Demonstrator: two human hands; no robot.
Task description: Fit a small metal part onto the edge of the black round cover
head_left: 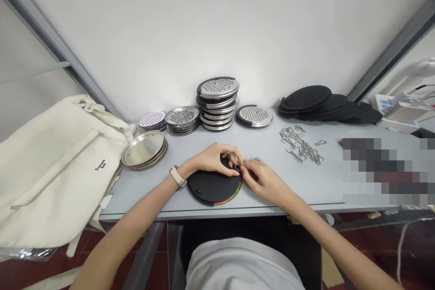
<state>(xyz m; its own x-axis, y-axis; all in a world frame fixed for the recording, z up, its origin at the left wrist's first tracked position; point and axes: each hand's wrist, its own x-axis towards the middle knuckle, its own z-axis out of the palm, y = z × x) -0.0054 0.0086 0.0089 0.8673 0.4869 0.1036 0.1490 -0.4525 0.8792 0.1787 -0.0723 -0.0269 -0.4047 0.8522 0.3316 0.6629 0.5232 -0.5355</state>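
Observation:
A round, flat black disc (212, 186) lies at the table's front edge, with a red, yellow and green stripe along its right rim. My left hand (215, 161), with a watch on its wrist, arches over the disc's far side, its fingers pinched together at the upper right rim. From the right, my right hand (261, 179) meets it there, thumb and forefinger closed. Between the fingertips shows a small metal clip (237, 168), mostly hidden by the fingers. Loose metal clips with rings (301, 145) lie in a heap to the right.
Behind my hands stands a tall stack of perforated metal discs with black edging (218, 88), and a single one (254, 115) beside it. Grater discs (182, 117) and plain metal lids (142, 148) are at left, near a cream bag (61, 167). Black round pieces (307, 98) overlap at back right.

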